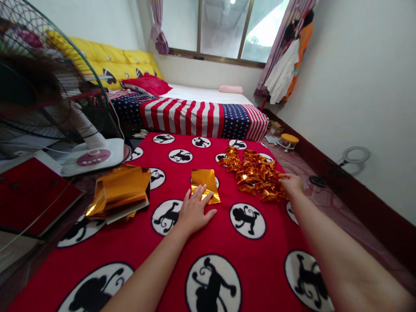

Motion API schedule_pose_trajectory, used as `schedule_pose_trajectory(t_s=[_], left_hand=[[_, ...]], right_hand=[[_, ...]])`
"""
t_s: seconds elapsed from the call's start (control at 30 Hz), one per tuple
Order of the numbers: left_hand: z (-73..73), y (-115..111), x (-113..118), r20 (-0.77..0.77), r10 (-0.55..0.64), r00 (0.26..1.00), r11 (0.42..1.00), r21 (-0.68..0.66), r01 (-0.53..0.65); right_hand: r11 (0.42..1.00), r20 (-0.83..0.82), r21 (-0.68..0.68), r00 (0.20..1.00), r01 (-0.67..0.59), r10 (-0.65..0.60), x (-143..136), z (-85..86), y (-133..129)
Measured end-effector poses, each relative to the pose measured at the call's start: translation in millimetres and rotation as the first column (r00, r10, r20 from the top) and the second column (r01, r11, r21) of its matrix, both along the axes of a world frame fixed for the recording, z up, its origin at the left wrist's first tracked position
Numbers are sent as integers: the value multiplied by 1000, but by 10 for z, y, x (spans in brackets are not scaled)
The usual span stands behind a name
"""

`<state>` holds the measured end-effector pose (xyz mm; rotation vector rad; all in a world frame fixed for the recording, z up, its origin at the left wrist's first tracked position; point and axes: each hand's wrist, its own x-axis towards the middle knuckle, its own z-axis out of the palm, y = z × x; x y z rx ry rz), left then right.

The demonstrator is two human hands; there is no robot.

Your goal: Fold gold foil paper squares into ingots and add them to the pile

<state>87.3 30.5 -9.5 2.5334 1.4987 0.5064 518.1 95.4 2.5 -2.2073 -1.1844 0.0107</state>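
Observation:
A flat sheet of shiny gold foil paper [204, 177] lies on the red cloth in front of me. My left hand [196, 211] rests on its lower part, fingers spread and palm down. To the right is a cluster of folded gold paper ingots [251, 169], set close together in rows. At the cluster's right edge my right hand [292, 185] has its fingers pinched together on one folded ingot; the fingertips are partly hidden. Left of the sheet sits a loose stack of gold foil paper [123, 190].
The red cloth [136, 242] with black monkey figures in white circles covers the work surface. A running fan [94, 158] stands at the left. Behind is a bed [195, 117] with a striped cover; a yellow stool [290, 138] and ring light [355, 149] are on the right.

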Motion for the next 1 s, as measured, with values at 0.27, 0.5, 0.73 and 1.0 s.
schedule_pose_trajectory(t_s=[0.27,0.5,0.73,1.0], left_hand=[[-42,17,49,-7,17,1000,999,43,-16],[-37,17,48,-1,21,1000,999,44,-21],[-32,17,48,10,19,1000,999,43,-20],[-31,12,49,16,20,1000,999,43,-21]], right_hand=[[998,-15,-52,999,45,-46,-50,76,27],[998,48,-39,998,49,-47,-151,103,-35],[999,101,-41,995,21,-17,-240,214,-75],[991,46,-128,998,-33,39,-272,281,16]])
